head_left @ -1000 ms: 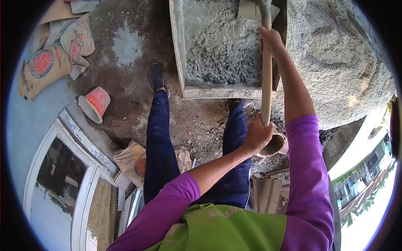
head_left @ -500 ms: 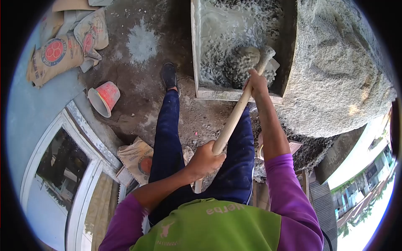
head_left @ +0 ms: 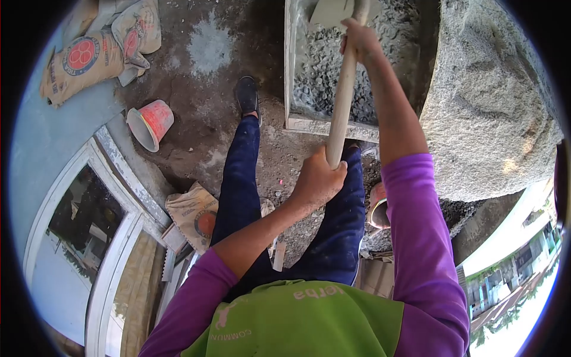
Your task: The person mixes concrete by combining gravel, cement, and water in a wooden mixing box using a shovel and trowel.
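Observation:
Both of my hands are wrapped round the long wooden handle of a hoe (head_left: pixel 342 98). My left hand (head_left: pixel 321 180) grips it near its lower end, in front of my thighs. Farther up, close to the blade, my right hand (head_left: pixel 361 43) is closed round it. The broad pale blade (head_left: pixel 330 13) is at the top edge of the view, over a mixing trough (head_left: pixel 306 126) with a light rim. Wet grey concrete mix (head_left: pixel 333 77) with gravel lies in the trough.
A large sand pile (head_left: pixel 488 113) rises right of the trough. On the left are cement bags (head_left: pixel 83 59), a red bucket (head_left: pixel 151 123) tipped over, and a white-framed window (head_left: pixel 122 229). Another paper bag (head_left: pixel 193 214) and a container (head_left: pixel 379 205) lie near my legs.
Both hands have moved up and away from me with the hoe, and the handle stands steeper. The blade has shifted from the trough's near part to its far part.

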{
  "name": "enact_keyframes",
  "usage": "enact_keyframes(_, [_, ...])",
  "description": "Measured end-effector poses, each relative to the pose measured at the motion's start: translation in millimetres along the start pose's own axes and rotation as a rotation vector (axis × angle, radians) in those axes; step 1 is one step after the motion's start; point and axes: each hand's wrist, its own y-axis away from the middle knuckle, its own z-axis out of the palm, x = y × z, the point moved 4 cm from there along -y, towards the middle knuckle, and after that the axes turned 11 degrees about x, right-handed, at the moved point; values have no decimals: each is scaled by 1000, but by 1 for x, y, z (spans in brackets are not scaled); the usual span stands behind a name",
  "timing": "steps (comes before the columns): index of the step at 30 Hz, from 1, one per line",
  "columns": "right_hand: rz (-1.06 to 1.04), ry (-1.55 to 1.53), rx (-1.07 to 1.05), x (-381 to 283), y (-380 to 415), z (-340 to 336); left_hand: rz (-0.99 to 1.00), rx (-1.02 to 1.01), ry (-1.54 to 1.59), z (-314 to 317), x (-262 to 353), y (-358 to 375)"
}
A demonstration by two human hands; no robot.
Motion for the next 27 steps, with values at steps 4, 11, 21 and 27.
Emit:
enact_keyframes(4, [199, 248, -91, 113, 33, 17, -233, 16, 229, 37, -50, 38])
enact_keyframes(11, [457, 133, -49, 135, 102, -72, -243, -122, 76, 70, -30, 130])
enact_keyframes(21, [42, -87, 45, -47, 92, -86, 137, -118, -37, 28, 23, 80])
enact_keyframes(27, [44, 41, -16, 10, 8, 1, 29, 18, 177, 23, -10, 1])
